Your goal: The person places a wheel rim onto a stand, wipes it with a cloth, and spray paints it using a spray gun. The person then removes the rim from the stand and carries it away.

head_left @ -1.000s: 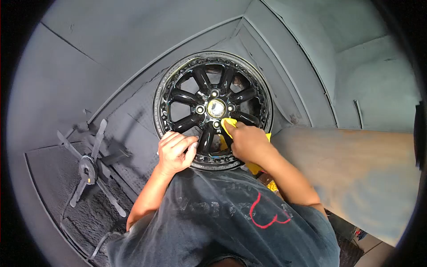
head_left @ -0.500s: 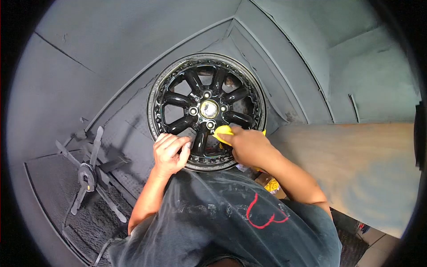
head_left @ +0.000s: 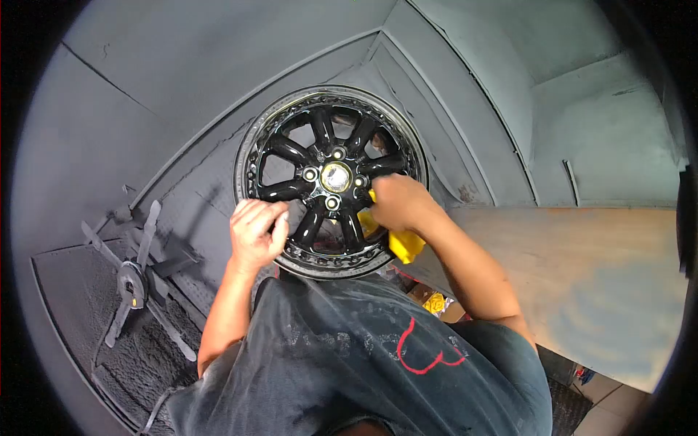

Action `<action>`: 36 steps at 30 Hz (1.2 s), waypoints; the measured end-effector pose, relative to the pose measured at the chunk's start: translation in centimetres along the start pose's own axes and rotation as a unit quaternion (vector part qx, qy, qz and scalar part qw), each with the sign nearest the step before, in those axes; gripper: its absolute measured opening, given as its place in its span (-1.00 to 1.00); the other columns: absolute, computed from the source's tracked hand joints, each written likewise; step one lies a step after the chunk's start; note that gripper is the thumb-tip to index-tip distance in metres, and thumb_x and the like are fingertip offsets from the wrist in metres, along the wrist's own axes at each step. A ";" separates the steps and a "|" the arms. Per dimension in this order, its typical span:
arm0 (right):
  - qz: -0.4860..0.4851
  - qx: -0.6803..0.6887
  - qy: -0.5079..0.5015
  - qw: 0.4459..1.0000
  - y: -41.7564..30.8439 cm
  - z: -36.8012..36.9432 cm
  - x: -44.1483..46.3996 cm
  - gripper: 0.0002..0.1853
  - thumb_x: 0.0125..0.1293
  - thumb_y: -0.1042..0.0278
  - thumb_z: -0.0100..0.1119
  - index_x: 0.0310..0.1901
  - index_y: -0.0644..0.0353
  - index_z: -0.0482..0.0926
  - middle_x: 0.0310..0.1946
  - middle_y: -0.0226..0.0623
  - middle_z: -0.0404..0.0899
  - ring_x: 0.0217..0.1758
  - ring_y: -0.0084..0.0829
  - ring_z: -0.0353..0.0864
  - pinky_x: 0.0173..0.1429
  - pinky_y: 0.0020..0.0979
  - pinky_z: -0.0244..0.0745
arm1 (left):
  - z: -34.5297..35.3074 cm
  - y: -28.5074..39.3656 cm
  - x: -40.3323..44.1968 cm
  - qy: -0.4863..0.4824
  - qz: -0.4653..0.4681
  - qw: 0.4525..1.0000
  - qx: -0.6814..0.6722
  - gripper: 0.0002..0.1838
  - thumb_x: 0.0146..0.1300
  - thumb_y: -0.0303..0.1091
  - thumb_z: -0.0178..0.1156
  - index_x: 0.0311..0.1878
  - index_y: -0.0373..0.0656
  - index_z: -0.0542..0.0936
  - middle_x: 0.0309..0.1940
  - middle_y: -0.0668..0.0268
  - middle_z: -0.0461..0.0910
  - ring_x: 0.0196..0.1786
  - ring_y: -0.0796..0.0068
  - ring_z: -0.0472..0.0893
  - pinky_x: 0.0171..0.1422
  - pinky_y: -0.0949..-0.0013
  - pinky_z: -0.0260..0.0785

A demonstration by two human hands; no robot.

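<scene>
Just below the round, glossy black, thick-spoked wheel spreads a dusty shirt. At the wheel's lower-left edge the left hand curls, its grip unclear; at its lower right, the right hand clutches soft, crumpled yellow cloth.

The right grip holds a yellow cloth over the lower right spokes of a black wheel, part of the cloth hanging out just below the grip. The left grip, fingers curled, is at the wheel's near-left edge. Well left of it is a grey four-armed stand; below both grips, a dark shirt; right of the right grip, a tan panel.
</scene>
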State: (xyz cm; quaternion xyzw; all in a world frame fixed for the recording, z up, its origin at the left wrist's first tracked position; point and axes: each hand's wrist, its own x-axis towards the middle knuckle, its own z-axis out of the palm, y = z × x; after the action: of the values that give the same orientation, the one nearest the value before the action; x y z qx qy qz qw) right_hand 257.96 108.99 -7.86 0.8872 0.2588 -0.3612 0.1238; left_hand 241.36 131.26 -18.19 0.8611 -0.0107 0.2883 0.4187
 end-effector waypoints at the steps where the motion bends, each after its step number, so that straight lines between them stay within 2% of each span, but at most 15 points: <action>1: -0.011 0.016 0.007 1.000 -0.6 -0.1 0.8 -0.73 0.17 0.29 0.26 -0.21 0.28 0.78 -0.15 0.08 0.78 0.00 0.04 0.79 0.12 -0.01 0.69 | -0.2 -0.6 0.3 0.007 -0.010 1.000 -0.003 -0.86 0.09 -0.54 0.37 -0.25 -0.18 0.72 -0.44 0.26 0.69 -0.39 0.25 0.65 -0.16 0.22 0.44; 3: -0.013 0.013 0.007 1.000 -0.1 0.7 0.2 -0.74 0.16 0.28 0.27 -0.24 0.27 0.79 -0.18 0.08 0.78 -0.03 0.05 0.80 0.10 -0.02 0.70 | -0.4 -1.9 0.4 0.027 -0.026 0.999 -0.020 -0.85 0.10 -0.54 0.37 -0.23 -0.19 0.73 -0.43 0.23 0.70 -0.37 0.23 0.66 -0.14 0.22 0.45; 8: -0.006 -0.046 -0.064 0.997 1.1 1.8 -7.3 -0.56 0.16 0.23 0.30 0.08 0.23 0.67 -0.18 0.05 0.76 -0.07 0.10 0.76 0.01 0.05 0.66 | -0.6 -3.7 1.4 0.040 0.022 0.999 0.006 -0.86 0.14 -0.54 0.37 -0.20 -0.21 0.75 -0.41 0.21 0.71 -0.38 0.23 0.66 -0.16 0.22 0.45; 10: -0.108 -0.007 -0.035 0.994 0.1 1.5 -9.0 -0.48 0.17 0.24 0.29 0.21 0.14 0.63 -0.18 0.03 0.76 -0.06 0.09 0.76 -0.01 0.05 0.65 | -0.9 -4.2 2.5 0.048 0.019 0.998 0.038 -0.89 0.16 -0.52 0.39 -0.22 -0.20 0.74 -0.43 0.23 0.70 -0.41 0.25 0.64 -0.20 0.22 0.42; 13: -0.122 -0.007 0.006 0.993 -2.9 1.5 -6.8 -0.55 0.17 0.29 0.24 0.12 0.18 0.66 -0.12 0.02 0.78 -0.12 0.04 0.80 -0.04 0.02 0.68 | -1.4 -4.8 3.3 0.053 0.028 0.996 0.070 -0.90 0.16 -0.51 0.39 -0.24 -0.19 0.73 -0.45 0.25 0.68 -0.43 0.26 0.62 -0.22 0.22 0.41; 15: -0.183 -0.021 -0.146 0.972 -4.4 3.6 -4.5 -0.66 0.17 0.30 0.23 -0.04 0.23 0.72 -0.16 0.02 0.78 -0.11 0.07 0.79 0.02 0.01 0.69 | -1.5 -4.5 3.5 0.048 0.025 0.995 0.080 -0.91 0.15 -0.51 0.39 -0.25 -0.19 0.73 -0.46 0.27 0.67 -0.43 0.26 0.61 -0.23 0.22 0.41; 17: -0.188 0.004 -0.110 0.976 -5.4 4.8 -5.4 -0.65 0.16 0.29 0.24 -0.05 0.26 0.72 -0.18 0.02 0.78 -0.10 0.08 0.79 0.04 0.01 0.69 | -1.7 -2.0 2.6 0.048 0.030 0.997 0.054 -0.92 0.15 -0.51 0.37 -0.27 -0.18 0.73 -0.48 0.27 0.66 -0.45 0.28 0.60 -0.24 0.21 0.41; 18: -0.185 0.009 -0.116 0.976 -5.0 4.7 -5.7 -0.65 0.16 0.29 0.24 -0.05 0.26 0.72 -0.18 0.02 0.78 -0.10 0.08 0.79 0.04 0.01 0.69 | -1.5 -0.6 1.9 0.042 0.033 0.998 0.026 -0.93 0.14 -0.51 0.37 -0.29 -0.17 0.74 -0.47 0.29 0.67 -0.47 0.30 0.58 -0.25 0.22 0.40; 20: -0.125 -0.020 -0.153 0.980 -3.7 3.2 -6.3 -0.44 0.18 0.24 0.26 0.25 0.19 0.60 -0.18 0.05 0.77 -0.10 0.10 0.77 0.05 0.05 0.66 | -0.5 2.3 0.1 0.017 0.052 0.998 -0.019 -0.92 0.11 -0.48 0.39 -0.30 -0.15 0.76 -0.48 0.35 0.68 -0.47 0.36 0.58 -0.26 0.25 0.40; 24: -0.104 -0.044 -0.151 0.982 -1.0 -0.2 -7.1 -0.35 0.18 0.26 0.26 0.36 0.21 0.52 -0.17 0.08 0.76 -0.11 0.10 0.77 0.03 0.06 0.66 | 1.2 3.8 -1.6 -0.058 0.067 0.994 -0.059 -0.83 0.06 -0.45 0.44 -0.23 -0.13 0.75 -0.44 0.39 0.67 -0.42 0.39 0.59 -0.22 0.28 0.40; 27: -0.039 0.029 -0.026 0.998 0.0 0.8 -5.5 -0.26 0.18 0.26 0.28 0.43 0.30 0.42 -0.17 0.13 0.75 -0.08 0.12 0.75 0.03 0.08 0.64 | 1.8 3.4 -1.8 -0.087 0.058 0.994 -0.023 -0.79 0.05 -0.44 0.45 -0.20 -0.12 0.75 -0.42 0.41 0.66 -0.40 0.39 0.60 -0.19 0.29 0.41; 29: -0.106 0.072 0.067 0.990 -0.7 5.5 -2.4 -0.19 0.18 0.27 0.28 0.47 0.39 0.32 -0.17 0.18 0.73 -0.07 0.16 0.74 0.02 0.08 0.64 | 1.7 3.3 -1.8 -0.090 0.057 0.994 -0.035 -0.79 0.06 -0.43 0.45 -0.19 -0.10 0.75 -0.43 0.41 0.66 -0.39 0.39 0.62 -0.18 0.30 0.42; 31: -0.042 0.066 -0.013 0.997 -2.5 3.1 -4.4 -0.21 0.21 0.25 0.28 0.44 0.48 0.31 -0.16 0.25 0.72 -0.05 0.18 0.74 0.07 0.11 0.62 | 1.6 3.5 -1.2 -0.111 0.074 0.991 -0.025 -0.80 0.06 -0.41 0.44 -0.19 -0.10 0.75 -0.44 0.41 0.66 -0.39 0.39 0.62 -0.17 0.30 0.43; 33: -0.037 0.040 -0.086 0.995 -0.1 4.1 -5.6 -0.27 0.23 0.23 0.26 0.44 0.30 0.40 -0.16 0.15 0.74 -0.04 0.15 0.75 0.06 0.08 0.64 | 1.5 3.0 -1.4 -0.098 0.069 0.993 -0.021 -0.80 0.05 -0.42 0.44 -0.21 -0.11 0.74 -0.44 0.40 0.66 -0.40 0.38 0.62 -0.19 0.30 0.43; 36: -0.036 -0.020 -0.075 0.996 0.5 3.4 -7.0 -0.36 0.25 0.24 0.22 0.41 0.04 0.53 -0.15 0.03 0.77 -0.04 0.07 0.77 0.04 0.02 0.67 | 1.2 2.0 -1.0 -0.059 0.062 0.996 -0.030 -0.82 0.07 -0.43 0.44 -0.21 -0.14 0.74 -0.50 0.37 0.61 -0.45 0.35 0.58 -0.22 0.28 0.40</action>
State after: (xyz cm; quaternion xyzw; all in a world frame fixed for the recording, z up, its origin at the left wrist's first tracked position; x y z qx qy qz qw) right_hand 252.04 104.59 -5.29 0.8451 0.2876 -0.4257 0.1475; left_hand 240.59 128.88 -17.89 0.8613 -0.0972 0.2616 0.4247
